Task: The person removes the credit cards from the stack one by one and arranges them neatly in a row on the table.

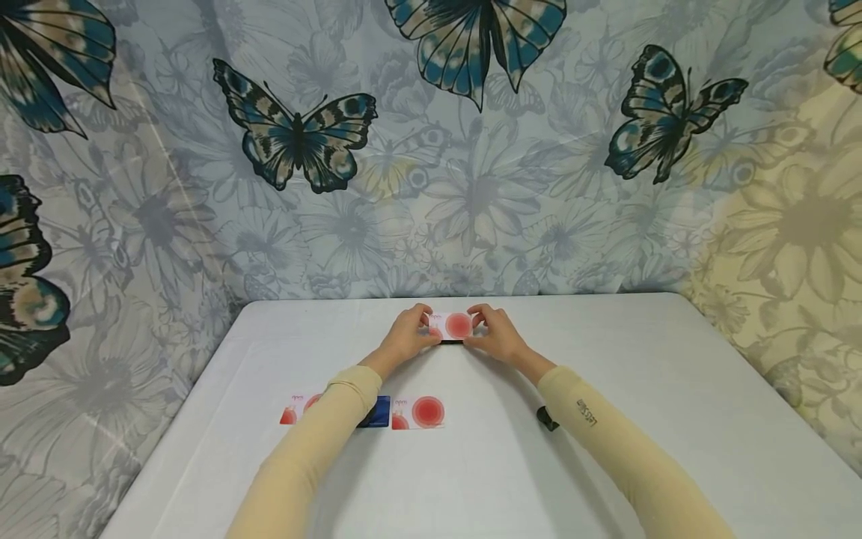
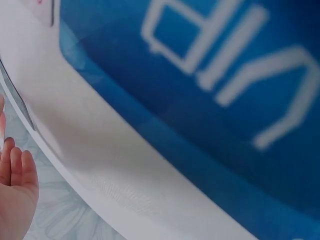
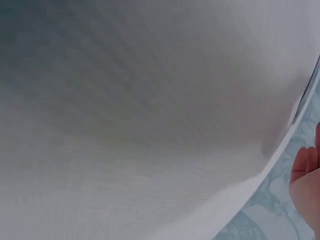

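Observation:
Near the far edge of the table, a white card with a red circle [image 1: 450,326] is held up between both hands, its printed face toward the head camera. My left hand [image 1: 406,334] pinches its left side, and my right hand [image 1: 500,337] pinches the right side. A thin dark strip [image 1: 452,342] shows along the bottom of the card. In the left wrist view, my left hand [image 2: 19,187] appears at the left border, with only a sliver of card beside its fingers. The right wrist view catches part of my right hand [image 3: 306,185].
Nearer the body lie a blue card [image 1: 381,412] with VIP lettering, a white and red card [image 1: 419,412] to its right and another [image 1: 295,410] to its left, partly behind the left sleeve. The white table [image 1: 626,359] meets a butterfly-patterned backdrop [image 1: 471,202].

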### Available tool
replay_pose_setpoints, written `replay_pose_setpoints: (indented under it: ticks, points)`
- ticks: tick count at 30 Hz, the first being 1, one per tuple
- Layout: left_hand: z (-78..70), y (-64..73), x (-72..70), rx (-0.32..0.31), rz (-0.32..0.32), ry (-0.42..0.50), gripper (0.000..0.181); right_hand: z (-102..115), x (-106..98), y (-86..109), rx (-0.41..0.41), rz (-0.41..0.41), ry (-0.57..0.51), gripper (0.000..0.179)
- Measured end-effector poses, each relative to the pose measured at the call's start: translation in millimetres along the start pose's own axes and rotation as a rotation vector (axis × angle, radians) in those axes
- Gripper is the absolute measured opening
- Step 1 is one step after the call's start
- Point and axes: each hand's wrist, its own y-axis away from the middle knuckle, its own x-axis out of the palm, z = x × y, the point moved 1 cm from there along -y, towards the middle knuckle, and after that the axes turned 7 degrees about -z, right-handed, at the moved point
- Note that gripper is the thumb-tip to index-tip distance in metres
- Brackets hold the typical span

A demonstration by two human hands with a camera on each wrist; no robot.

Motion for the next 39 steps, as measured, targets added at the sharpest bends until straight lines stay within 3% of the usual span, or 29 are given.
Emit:
replay_pose_setpoints:
  ticks: [17,28,39]
  points:
    - [-6.6,18.6,-8.2,-0.006,0.004,0.022,0.052,12,-5,15.7,-0.031,0.002,-0.019,0.052]
    - [-15.3,43.6,-15.8,0.015,0.04,0.09,0.053,19,-12,39.5,-0.075,0.0,-0.037,0.053]
    - [-22.7,67.6,-17.4,0.011,0.08,0.081,0.054,28,-13,65.0,-0.038,0.029,-0.032,0.055]
